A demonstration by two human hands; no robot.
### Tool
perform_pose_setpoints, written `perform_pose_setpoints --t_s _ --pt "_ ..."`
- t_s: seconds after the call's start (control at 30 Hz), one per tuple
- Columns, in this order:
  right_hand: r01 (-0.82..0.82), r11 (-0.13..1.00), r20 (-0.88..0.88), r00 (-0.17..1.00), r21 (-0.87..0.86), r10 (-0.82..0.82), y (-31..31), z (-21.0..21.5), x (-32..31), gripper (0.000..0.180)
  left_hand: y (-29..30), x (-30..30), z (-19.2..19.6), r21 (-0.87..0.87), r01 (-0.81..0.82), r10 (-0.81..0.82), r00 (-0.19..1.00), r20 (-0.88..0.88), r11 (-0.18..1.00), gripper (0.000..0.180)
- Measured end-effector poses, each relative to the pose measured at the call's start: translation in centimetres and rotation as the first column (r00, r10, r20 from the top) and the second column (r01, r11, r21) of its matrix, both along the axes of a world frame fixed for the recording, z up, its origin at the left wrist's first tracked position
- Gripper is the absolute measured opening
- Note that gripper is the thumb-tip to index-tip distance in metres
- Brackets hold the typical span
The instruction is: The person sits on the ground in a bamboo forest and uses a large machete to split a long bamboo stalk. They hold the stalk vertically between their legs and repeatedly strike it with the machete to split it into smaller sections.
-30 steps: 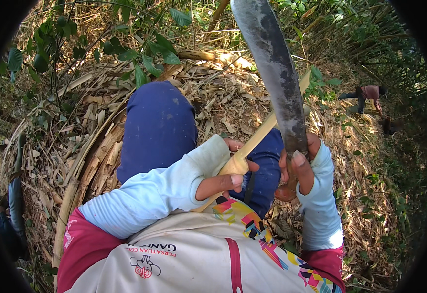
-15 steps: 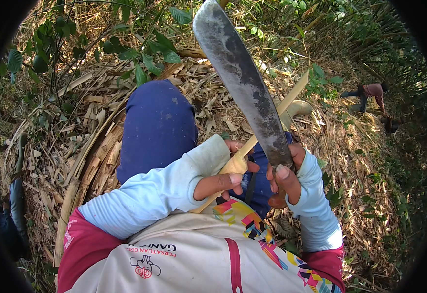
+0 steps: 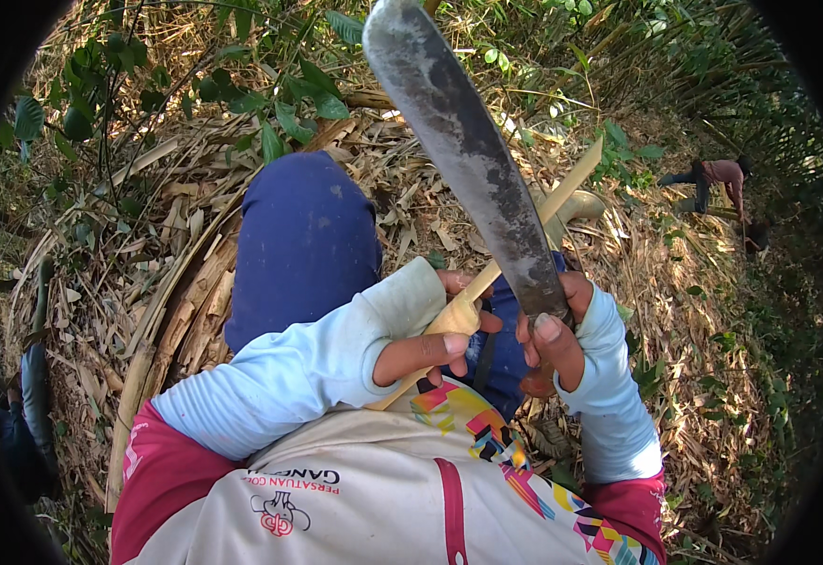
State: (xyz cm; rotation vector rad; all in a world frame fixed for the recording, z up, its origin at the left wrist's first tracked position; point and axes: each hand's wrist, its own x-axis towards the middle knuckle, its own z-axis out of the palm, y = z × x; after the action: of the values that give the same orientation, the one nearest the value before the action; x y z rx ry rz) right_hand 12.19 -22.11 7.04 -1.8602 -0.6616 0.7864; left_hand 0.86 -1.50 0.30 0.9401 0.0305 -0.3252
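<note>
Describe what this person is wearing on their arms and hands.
Both arms wear pale blue sleeve covers that end past the wrist, leaving the fingers bare. The left hand and right hand have no gloves or rings in view. Above the covers, maroon shirt sleeves show on a cream jersey with a multicoloured patterned stripe.

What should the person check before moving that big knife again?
1. Right hand wrapped firmly round the big knife at its handle end: ok.
2. Left hand holding the pale bamboo strip: ok.
3. Left fingers clear of the blade edge: cannot tell, they sit close beside it.
4. Blue-clad knee out of the blade's way: ok, it is off to the left.
5. Other person far off: ok.
</note>
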Motion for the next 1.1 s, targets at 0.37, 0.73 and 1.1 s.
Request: perform_pose_setpoints --t_s 0.37,0.73,1.1 --pt "-0.073 0.997 0.072 0.995 -0.023 0.074 0.3 0.2 -0.2 0.03 0.1 0.0 0.6 0.023 -0.003 0.003 1.0 0.029 1.0 0.06" --pt "-0.126 0.989 0.056 0.99 -0.081 0.13 0.3 0.6 -0.4 0.028 0.1 -0.2 0.8 0.052 -0.024 0.023 0.999 0.029 0.998 0.057" --pt "-0.055 0.998 0.029 0.998 -0.027 0.056 -0.4 0.0 0.3 0.031 -0.7 -0.1 0.2 0.068 -0.1 0.093 0.991 0.101 0.993 0.057"
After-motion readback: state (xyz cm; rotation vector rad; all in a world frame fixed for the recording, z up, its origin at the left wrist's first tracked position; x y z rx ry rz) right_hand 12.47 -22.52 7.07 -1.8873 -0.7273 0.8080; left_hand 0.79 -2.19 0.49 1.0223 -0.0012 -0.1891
